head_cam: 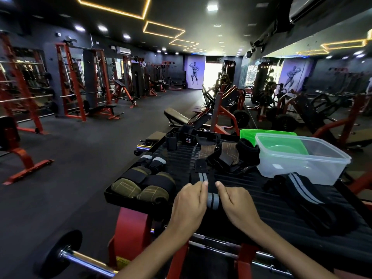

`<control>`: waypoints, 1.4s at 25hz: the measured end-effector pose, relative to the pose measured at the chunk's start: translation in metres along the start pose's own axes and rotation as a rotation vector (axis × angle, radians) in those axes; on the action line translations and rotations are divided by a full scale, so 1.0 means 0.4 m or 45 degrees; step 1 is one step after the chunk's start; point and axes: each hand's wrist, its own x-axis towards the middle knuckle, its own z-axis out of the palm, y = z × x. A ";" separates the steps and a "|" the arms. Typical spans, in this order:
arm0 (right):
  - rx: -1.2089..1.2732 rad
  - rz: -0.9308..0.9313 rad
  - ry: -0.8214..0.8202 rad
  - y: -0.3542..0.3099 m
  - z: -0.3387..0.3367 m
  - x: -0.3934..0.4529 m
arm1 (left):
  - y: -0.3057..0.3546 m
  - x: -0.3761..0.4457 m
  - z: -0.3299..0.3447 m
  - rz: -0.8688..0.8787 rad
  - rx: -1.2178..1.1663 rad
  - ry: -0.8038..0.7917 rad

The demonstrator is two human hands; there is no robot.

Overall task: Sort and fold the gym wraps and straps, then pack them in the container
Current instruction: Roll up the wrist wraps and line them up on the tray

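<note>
A black wrap with grey stripes (pixel 202 176) lies lengthwise on the black ribbed platform (pixel 281 210). Its near end is rolled up (pixel 213 200) between my left hand (pixel 189 202) and my right hand (pixel 235 200), both pinching the roll. Rolled olive and black wraps (pixel 141 184) sit in a group at the left edge, with two small black and grey rolls (pixel 152 160) behind them. Brown leather grips and black straps (pixel 227 156) lie in a heap further back. A clear plastic container (pixel 302 160) stands at the right. Another loose striped wrap (pixel 304 192) lies in front of it.
A green lid (pixel 265 132) rests behind the container. More black straps (pixel 181 137) lie at the platform's far edge. A barbell with a black plate (pixel 60 252) runs below left. Red gym machines and benches fill the room behind.
</note>
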 end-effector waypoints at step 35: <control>0.086 -0.042 0.063 -0.022 0.001 -0.008 | -0.018 0.022 0.037 0.042 -0.206 0.182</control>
